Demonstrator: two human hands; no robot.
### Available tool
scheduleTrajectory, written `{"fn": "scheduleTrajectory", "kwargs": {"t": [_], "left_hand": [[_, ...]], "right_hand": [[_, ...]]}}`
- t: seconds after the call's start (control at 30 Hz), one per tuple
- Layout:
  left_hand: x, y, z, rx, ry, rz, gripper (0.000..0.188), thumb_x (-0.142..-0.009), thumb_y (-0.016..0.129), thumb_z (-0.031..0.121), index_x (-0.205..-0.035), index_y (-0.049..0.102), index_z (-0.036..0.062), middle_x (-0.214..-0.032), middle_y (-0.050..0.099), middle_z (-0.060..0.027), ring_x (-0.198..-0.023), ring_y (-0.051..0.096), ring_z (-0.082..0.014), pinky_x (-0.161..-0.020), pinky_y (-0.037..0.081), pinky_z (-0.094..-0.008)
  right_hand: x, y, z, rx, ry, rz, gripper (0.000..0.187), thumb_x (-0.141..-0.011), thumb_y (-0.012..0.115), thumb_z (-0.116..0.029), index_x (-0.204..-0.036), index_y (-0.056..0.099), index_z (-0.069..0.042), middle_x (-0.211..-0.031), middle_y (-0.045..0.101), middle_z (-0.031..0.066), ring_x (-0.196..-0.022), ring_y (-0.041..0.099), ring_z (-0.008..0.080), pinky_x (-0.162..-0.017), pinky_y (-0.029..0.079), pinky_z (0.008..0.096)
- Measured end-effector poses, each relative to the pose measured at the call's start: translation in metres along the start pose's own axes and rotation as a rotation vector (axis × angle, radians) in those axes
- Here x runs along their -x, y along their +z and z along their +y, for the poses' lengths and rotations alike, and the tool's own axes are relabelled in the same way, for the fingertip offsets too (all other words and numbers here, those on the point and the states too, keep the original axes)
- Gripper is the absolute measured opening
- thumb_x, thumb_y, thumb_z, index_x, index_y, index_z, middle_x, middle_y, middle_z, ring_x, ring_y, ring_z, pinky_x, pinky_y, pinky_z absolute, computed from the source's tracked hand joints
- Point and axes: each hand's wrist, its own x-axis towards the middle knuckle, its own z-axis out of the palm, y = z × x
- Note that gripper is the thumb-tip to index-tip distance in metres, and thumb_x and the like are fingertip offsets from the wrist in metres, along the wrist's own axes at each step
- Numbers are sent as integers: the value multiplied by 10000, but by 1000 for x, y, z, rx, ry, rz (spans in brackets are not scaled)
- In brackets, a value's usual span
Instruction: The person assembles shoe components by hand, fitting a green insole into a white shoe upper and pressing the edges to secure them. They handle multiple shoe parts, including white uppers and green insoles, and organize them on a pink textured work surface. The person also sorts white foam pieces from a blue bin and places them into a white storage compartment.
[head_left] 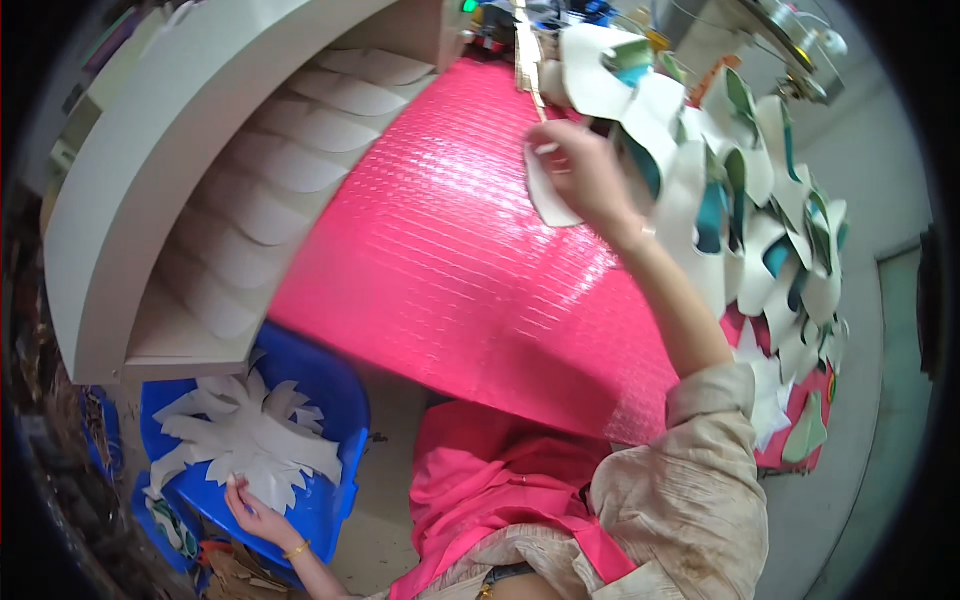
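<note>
My right hand (580, 175) is raised over the far right part of the pink table, closed on a white rounded shoe-shaped piece (545, 192) that hangs below the fingers. Low on the left, my left hand (258, 516) reaches over a blue plastic basin (347, 400), its fingers loosely bent and apart, with nothing visible in them. Close to its fingertips lies a loose heap of white flat cut pieces (240, 430) with pointed ends. Whether those fingers touch the heap I cannot tell.
A pale curved-front machine (95, 260) with a row of white rounded pieces (290, 160) inside stands left of the glossy pink table (440, 260). Stacked white and teal pieces (700, 190) cover the table's right side. Cardboard scraps (240, 575) lie below the basin.
</note>
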Motion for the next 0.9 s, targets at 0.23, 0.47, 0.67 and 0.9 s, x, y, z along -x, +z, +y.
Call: {"fn": "scheduleTrajectory", "kwargs": {"t": [0.23,0.47,0.67,0.9], "left_hand": [[9,213,376,970,766,-764,366,-823,525,73,-1185,506,19,-1150,541,-151,-1106,481,-281,-950,349,-346],[99,404,511,427,522,-1255,530,-921,142,448,-1396,198,219,-1407,313,-23,-1316,249,-234,-1025,-12,-604],[114,422,502,208,719,-1011,496,-862,426,311,-1323,320,162,-1280,435,-67,-1224,366,-245,-1011,143,-605],[140,414,497,283,1447,-837,257,-801,464,146,-1030,577,117,-1067,582,-58,-1127,478,-174,-1072,167,-459]], "right_hand": [[91,-152,177,558,646,199,363,-697,663,-311,-799,582,29,-827,620,230,-809,606,358,-704,464,429],[120,-147,116,-243,571,481,232,-820,600,-186,-913,597,27,-747,615,61,-672,557,122,-623,443,276],[183,-177,65,-718,574,504,244,-862,573,-124,-1074,560,-5,-955,608,15,-835,542,81,-733,425,215],[199,-200,74,-912,476,576,248,-880,546,-126,-1105,532,-23,-980,603,31,-883,553,90,-762,433,219]]}}
